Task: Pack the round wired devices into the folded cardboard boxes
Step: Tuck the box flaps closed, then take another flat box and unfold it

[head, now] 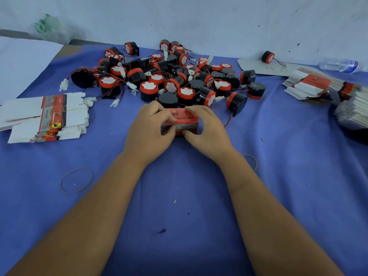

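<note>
I hold a small red cardboard box [182, 122] between both hands, just in front of me on the blue cloth [179, 196] that covers the tabletop. My left hand [149, 130] wraps the box's left end, its fingers [157, 111] curled over the top edge and the thumb pressed against the near face. My right hand [207, 130] grips the right end the same way, fingers curled over the top and the thumb tucked against the lower front. The box looks closed, its printed top tilted toward me; I cannot tell what is inside.

Just beyond the box lies the heap of round wired devices [171, 76], black bodies with red caps, red-and-black wires and white plugs tangled among them. One more device [267, 56] sits apart at the far right, on a flat piece of card.

To my left a banded stack of flat boxes [47, 118] rests on the cloth. More flat boxes [310, 84] lie fanned out on the right. A rubber band [76, 180] lies near my left forearm, and another [252, 159] peeks out beside my right wrist. A clear plastic bottle [338, 65] lies by the wall.
</note>
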### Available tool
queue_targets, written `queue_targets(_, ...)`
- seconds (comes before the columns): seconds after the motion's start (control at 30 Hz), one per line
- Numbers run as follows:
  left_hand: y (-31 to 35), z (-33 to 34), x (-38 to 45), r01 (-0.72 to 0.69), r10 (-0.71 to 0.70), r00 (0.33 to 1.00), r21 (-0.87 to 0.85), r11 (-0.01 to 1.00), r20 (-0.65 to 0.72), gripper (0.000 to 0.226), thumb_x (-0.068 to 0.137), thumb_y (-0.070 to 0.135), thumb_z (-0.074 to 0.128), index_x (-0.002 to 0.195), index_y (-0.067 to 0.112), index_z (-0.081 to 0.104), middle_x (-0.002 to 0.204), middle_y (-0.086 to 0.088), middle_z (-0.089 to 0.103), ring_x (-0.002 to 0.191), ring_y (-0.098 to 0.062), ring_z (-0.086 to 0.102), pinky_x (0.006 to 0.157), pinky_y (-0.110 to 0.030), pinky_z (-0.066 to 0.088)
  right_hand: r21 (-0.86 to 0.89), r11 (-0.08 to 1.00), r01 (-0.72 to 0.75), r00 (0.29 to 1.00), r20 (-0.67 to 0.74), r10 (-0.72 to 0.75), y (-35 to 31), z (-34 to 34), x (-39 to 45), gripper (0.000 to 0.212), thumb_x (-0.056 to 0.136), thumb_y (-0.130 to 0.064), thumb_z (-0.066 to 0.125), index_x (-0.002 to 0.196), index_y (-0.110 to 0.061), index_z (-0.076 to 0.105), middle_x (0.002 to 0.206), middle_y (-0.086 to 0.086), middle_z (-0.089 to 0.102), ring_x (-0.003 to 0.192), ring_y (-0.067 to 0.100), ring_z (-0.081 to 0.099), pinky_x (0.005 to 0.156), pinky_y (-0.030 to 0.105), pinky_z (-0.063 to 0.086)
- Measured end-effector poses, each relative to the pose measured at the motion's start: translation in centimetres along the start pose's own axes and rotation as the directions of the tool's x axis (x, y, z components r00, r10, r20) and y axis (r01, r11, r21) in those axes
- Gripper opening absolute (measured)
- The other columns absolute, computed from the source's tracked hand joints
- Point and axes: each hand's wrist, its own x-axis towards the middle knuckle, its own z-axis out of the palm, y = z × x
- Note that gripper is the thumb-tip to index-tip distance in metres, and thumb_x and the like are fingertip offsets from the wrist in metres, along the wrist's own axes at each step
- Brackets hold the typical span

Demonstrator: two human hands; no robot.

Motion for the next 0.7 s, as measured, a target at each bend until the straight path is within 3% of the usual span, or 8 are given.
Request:
queue_targets(0.07, -0.1, 0.0, 0.1, 0.018, -0.018, 0.999, -0.019, 1.0, -0.03, 0.012, 0.078, 0.007, 0.069, 0.091, 0.009, 0.068, 0.098, -0.006, 0.057, 0.096, -0.021, 0.048, 0.068, -0.036, 0.046, 0.041, 0.999, 0.024, 1.0, -0.004, -0.024, 0.1, -0.2, 0.0, 0.061, 0.081, -0.019, 0.075, 0.137, -0.025, 0.05, 0.13, -0.003, 0.051, 0.115, 0.007, 0.047, 0.094, 0.013, 0.04)
queue_targets(0.17, 0.0, 0.0, 0.4, 0.049, -0.053, 0.997, -0.058, 0.997, -0.06, 0.015, 0.082, 0.007, 0.066, 0.096, 0.011, 0.068, 0.101, -0.004, 0.057, 0.099, -0.022, 0.051, 0.078, -0.031, 0.043, 0.076, 0.997, 0.031, 0.995, -0.095, -0.024, 0.3, -0.6, 0.1, 0.063, 0.078, -0.02, 0.079, 0.134, -0.028, 0.051, 0.125, -0.003, 0.049, 0.111, 0.009, 0.05, 0.094, 0.016, 0.042)
queue_targets(0.3, -0.2, 0.0, 0.4, 0.092, -0.092, 0.994, -0.011, 0.996, -0.056, 0.02, 0.088, 0.007, 0.06, 0.105, 0.013, 0.068, 0.108, -0.004, 0.061, 0.101, -0.027, 0.054, 0.086, -0.043, 0.044, 0.144, 0.987, -0.075, 0.919, -0.374, 0.124, 1.1, -2.3, 0.5, 0.059, 0.072, -0.015, 0.082, 0.124, -0.025, 0.058, 0.119, -0.003, 0.046, 0.102, 0.0, 0.049, 0.089, 0.009, 0.042)
queue_targets(0.37, -0.4, 0.3, 0.4, 0.121, -0.125, 0.991, 0.082, 0.989, 0.045, 0.021, 0.091, 0.009, 0.057, 0.108, 0.015, 0.068, 0.112, -0.004, 0.061, 0.105, -0.029, 0.051, 0.085, -0.043, 0.042, 0.157, 0.971, -0.178, 0.793, -0.562, 0.236, 2.0, -3.6, 0.4, 0.056, 0.069, -0.014, 0.082, 0.121, -0.021, 0.06, 0.117, 0.001, 0.045, 0.106, 0.011, 0.049, 0.088, 0.018, 0.044)
queue_targets(0.47, -0.6, 1.0, 0.3, 0.096, -0.151, 0.958, 0.223, 0.97, 0.244, 0.02, 0.094, 0.015, 0.05, 0.109, 0.017, 0.064, 0.115, -0.005, 0.058, 0.105, -0.03, 0.048, 0.084, -0.043, 0.04, 0.193, 0.897, -0.397, 0.471, -0.796, 0.38, 4.0, -5.2, -0.3, 0.051, 0.071, -0.011, 0.075, 0.12, -0.011, 0.058, 0.123, 0.013, 0.045, 0.113, 0.03, 0.044, 0.092, 0.026, 0.038)
queue_targets(0.57, -0.5, 1.2, 0.4, 0.093, -0.164, 0.95, 0.261, 0.961, 0.265, 0.019, 0.095, 0.017, 0.048, 0.107, 0.018, 0.062, 0.115, -0.004, 0.056, 0.102, -0.029, 0.047, 0.079, -0.039, 0.036, 0.499, 0.681, -0.536, 0.136, -0.745, 0.653, 5.3, -6.6, -0.7, 0.058, 0.077, -0.007, 0.066, 0.132, -0.009, 0.046, 0.14, 0.014, 0.03, 0.125, 0.031, 0.036, 0.101, 0.035, 0.037)
queue_targets(0.63, -0.6, 1.3, 0.3, 0.096, -0.169, 0.953, 0.279, 0.955, 0.25, 0.018, 0.094, 0.017, 0.049, 0.106, 0.019, 0.062, 0.114, -0.003, 0.056, 0.1, -0.028, 0.046, 0.078, -0.037, 0.033, 0.546, 0.595, -0.59, 0.073, -0.698, 0.713, 5.2, -6.9, -0.6, 0.064, 0.079, -0.009, 0.064, 0.138, -0.013, 0.039, 0.148, 0.012, 0.022, 0.131, 0.029, 0.032, 0.105, 0.038, 0.035)
queue_targets(0.7, -0.6, 1.4, 0.4, 0.097, -0.172, 0.952, 0.284, 0.954, 0.253, 0.017, 0.094, 0.017, 0.049, 0.105, 0.019, 0.062, 0.113, -0.002, 0.056, 0.099, -0.027, 0.046, 0.079, -0.038, 0.035, 0.415, 0.696, -0.586, 0.171, -0.776, 0.607, 3.9, -6.2, -0.3, 0.069, 0.076, -0.008, 0.061, 0.14, -0.013, 0.038, 0.151, 0.013, 0.021, 0.132, 0.029, 0.031, 0.106, 0.041, 0.029)
